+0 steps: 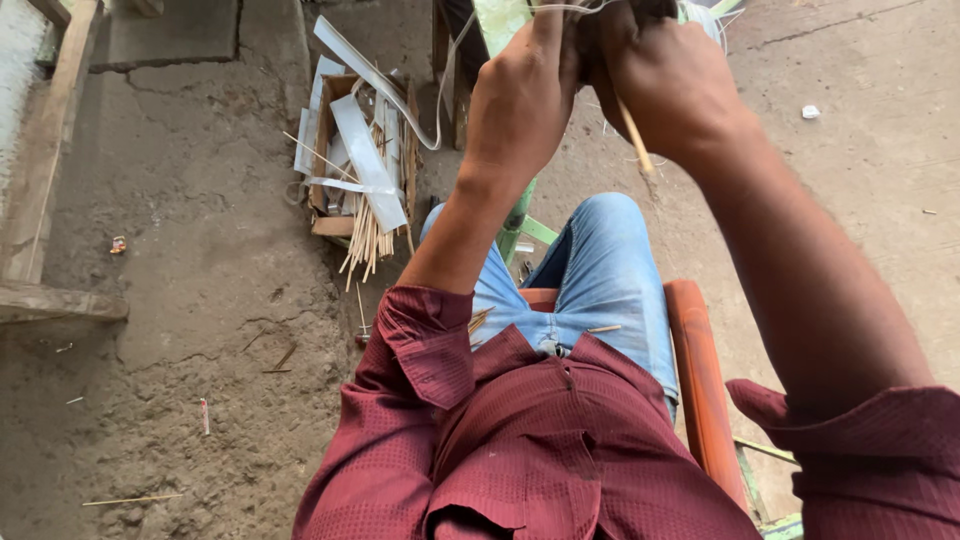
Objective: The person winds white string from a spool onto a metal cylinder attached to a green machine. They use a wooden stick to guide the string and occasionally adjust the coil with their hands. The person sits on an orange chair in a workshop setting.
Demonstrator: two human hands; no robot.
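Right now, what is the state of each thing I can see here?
Left hand: raised, closed on a white strip.
Right hand: raised, closed on a stick.
Stick: held tilted, lower end free.
White strip: hangs curved from the hands.
Box: open, on the ground, full of strips and sticks.
Sleeves: rolled up.
Orange bar: beside the person's leg.

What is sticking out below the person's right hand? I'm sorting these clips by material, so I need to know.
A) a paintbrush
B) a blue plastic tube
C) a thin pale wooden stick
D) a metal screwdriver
C: a thin, pale stick slants down out of the closed right hand, much like the loose sticks in the cardboard box on the floor, while the left hand pinches thin pale strands beside it.
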